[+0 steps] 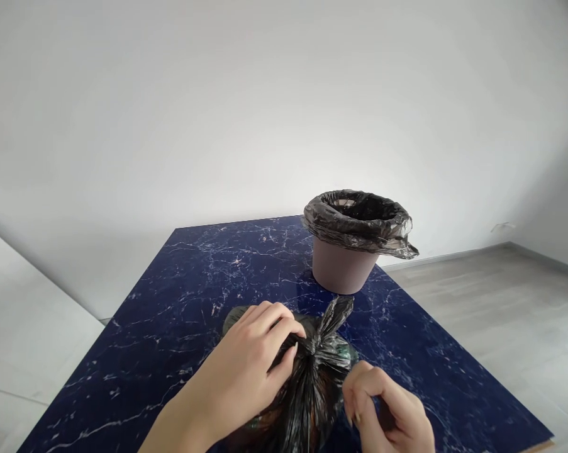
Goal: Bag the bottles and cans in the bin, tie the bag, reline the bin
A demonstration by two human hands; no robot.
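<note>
A filled black garbage bag [312, 396], tied in a knot with a twisted end standing up, rests at the near part of the table. My left hand [250, 365] lies over the bag's left side, its fingers bent and the thumb and forefinger gripping the plastic beside the knot. To the right of the bag, my right hand [387, 409] is closed with curled fingers close to the bag's edge; what is between its fingertips, if anything, cannot be made out. Dark, partly see-through plastic blurs the bag's contents, with brownish and greenish patches showing.
A mauve bin [343, 269] stands upright at the table's back right, with a black bin liner [359, 236] folded over its rim. The blue marbled table [194, 270] has a pale wall [217, 126] behind it. Grey flooring [477, 302] lies to the right.
</note>
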